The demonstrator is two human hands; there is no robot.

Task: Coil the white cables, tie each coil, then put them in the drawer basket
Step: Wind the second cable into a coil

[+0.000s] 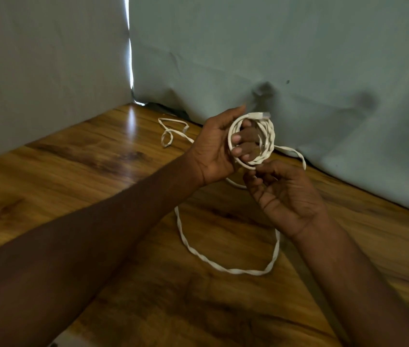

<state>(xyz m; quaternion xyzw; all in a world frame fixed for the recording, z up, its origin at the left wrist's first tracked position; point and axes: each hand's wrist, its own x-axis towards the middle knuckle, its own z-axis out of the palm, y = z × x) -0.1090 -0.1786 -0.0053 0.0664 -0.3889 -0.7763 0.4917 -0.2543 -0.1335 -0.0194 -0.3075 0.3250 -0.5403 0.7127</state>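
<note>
**Coil half wound, slack still on the desk**

Head view: the left hand [213, 146] holds the coil [251, 140] upright above the desk [73, 176], fingers curled through its ring, the plug end at the top. The right hand [281, 194], just below and nearer the camera, pinches the cable at the coil's lowest point. From there the loose cable [223, 266] hangs to the desk in a wide loop toward the camera. Its far tail [168, 136] lies left of the coil, running back towards the backdrop.
</note>
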